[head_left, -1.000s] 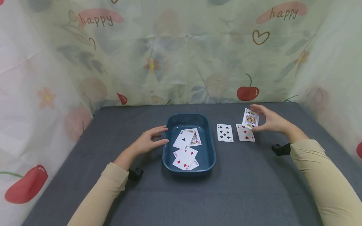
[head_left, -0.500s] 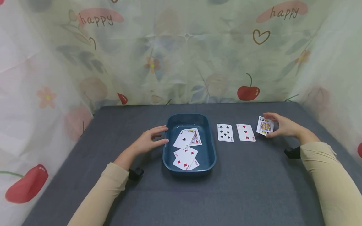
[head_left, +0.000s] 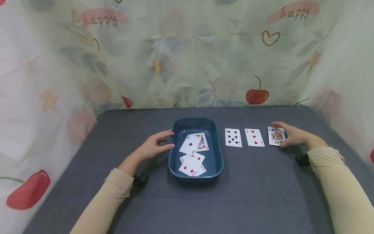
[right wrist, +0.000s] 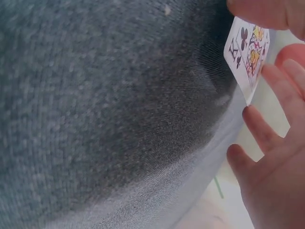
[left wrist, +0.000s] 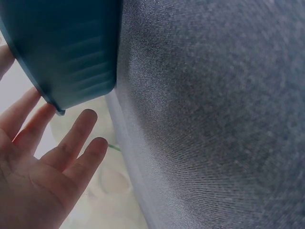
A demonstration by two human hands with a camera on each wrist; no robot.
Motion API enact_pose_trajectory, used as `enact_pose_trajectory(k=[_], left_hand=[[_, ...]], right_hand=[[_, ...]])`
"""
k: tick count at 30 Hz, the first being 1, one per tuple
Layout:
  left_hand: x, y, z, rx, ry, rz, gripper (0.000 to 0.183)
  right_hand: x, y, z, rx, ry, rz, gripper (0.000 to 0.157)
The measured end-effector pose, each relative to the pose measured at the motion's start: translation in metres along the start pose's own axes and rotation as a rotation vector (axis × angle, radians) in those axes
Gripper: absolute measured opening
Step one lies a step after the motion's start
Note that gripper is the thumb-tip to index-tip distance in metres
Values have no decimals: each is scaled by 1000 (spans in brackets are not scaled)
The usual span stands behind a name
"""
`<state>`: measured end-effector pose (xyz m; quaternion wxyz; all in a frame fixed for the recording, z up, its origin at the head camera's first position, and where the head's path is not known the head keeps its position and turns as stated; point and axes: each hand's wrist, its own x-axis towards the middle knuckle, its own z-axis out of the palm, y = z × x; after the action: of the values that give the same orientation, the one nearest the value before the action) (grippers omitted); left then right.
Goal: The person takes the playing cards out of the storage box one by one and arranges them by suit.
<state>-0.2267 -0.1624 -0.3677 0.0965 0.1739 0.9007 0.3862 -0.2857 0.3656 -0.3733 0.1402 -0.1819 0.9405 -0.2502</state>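
Pale curtain cloth printed with cherries, flowers and the word "happy" hangs behind a desk covered in dark grey fabric. Near the desk's far right corner, the right hand pinches the king of clubs between thumb and fingers, face showing; whether the card touches the desk I cannot tell. Beside it, toward the left edge, a heart card lies flat, then the seven of spades, the two apart and roughly in line with the far edge. Farther toward the left edge stands a blue tray, its long sides running from near edge to far edge. Inside are a club card overlapping a red face card, and overlapping diamond cards. The left hand, fingers spread, has its fingertips at the tray's rim facing the desk's left edge.
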Motion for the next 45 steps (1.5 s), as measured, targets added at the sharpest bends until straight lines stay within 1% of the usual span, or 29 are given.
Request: enact_pose_trajectory(k=[7, 13, 17, 21, 23, 26, 30, 32, 37, 45], left_hand=[[0, 0, 0, -10, -2, 3, 62], [0, 0, 1, -12, -4, 7, 62], [1, 0, 1, -15, -10, 9, 62], [1, 1, 1, -15, -14, 6, 63], [1, 1, 0, -12, -13, 8, 63], [0, 1, 0, -10, -10, 12, 63], [0, 0, -1, -9, -9, 13, 63], [0, -1, 0, -9, -9, 11, 63], [1, -1, 1, -4, -4, 10, 62], [1, -1, 1, -9, 3, 13, 62]], right_hand=[[2, 2, 1, -43, -28, -30, 92], [2, 0, 0, -39, -54, 4, 93], [0, -3, -1, -32, -30, 10, 90], [-1, -14, -5, 9, 39, -20, 84], [0, -24, -8, 23, 70, -45, 80], [4, -46, -13, 21, 109, -76, 74], [11, -81, -16, 58, 158, -138, 66], [16, -99, -15, 96, 179, -162, 61], [28, -143, -7, 183, 203, -224, 55], [54, -204, 13, 245, 193, -300, 52]])
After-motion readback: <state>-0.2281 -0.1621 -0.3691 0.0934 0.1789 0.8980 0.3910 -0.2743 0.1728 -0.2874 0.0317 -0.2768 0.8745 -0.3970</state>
